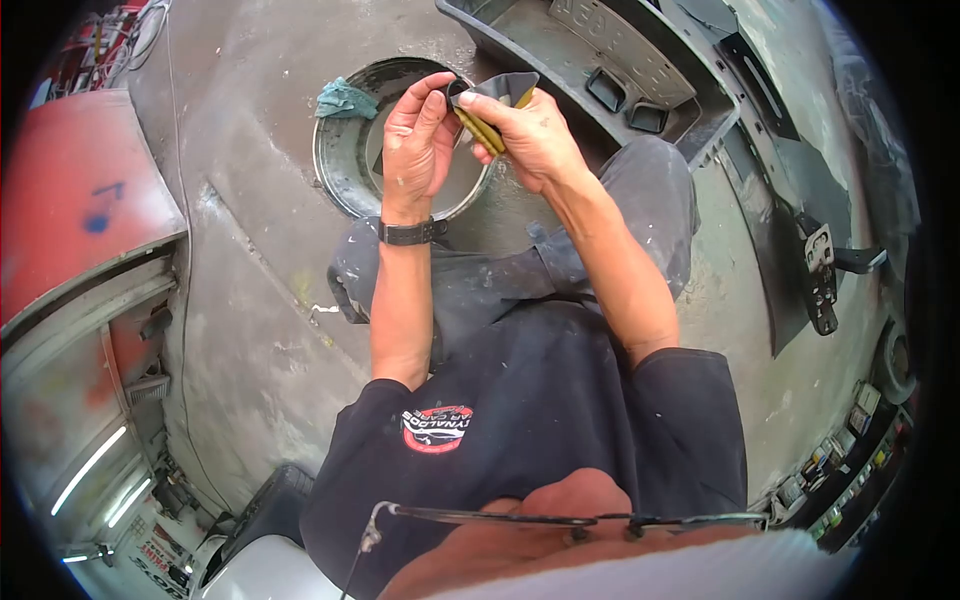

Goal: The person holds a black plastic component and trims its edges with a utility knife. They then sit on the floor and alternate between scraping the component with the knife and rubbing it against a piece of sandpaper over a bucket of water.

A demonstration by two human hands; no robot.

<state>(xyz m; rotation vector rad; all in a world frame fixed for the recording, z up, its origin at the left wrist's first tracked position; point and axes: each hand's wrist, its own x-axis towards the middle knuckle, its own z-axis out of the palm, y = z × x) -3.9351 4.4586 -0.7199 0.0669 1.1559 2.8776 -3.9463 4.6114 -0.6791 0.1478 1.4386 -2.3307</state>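
My right hand [537, 140] is closed around an olive-yellow sanding pad [484, 132] with a ridged edge. A dark grey sheet of sandpaper [513, 88] lies against the pad, one corner sticking up past my fingers. At the sheet's curled left end, the thumb and index finger of my left hand [415, 148] pinch the edge, and the other fingers are loosely bent. Both hands are above a round bucket [325, 160] of greyish liquid. A flat dark piece, partly hidden by my left hand, shows inside it. A teal cloth [346, 99] hangs over the bucket's left rim.
A large dark grey plastic part [630, 60] lies on the floor beyond my knee. More dark trim with a bracket [822, 255] is at the right. On the left stands a red panel [80, 200], with a cable [180, 300] along the floor.
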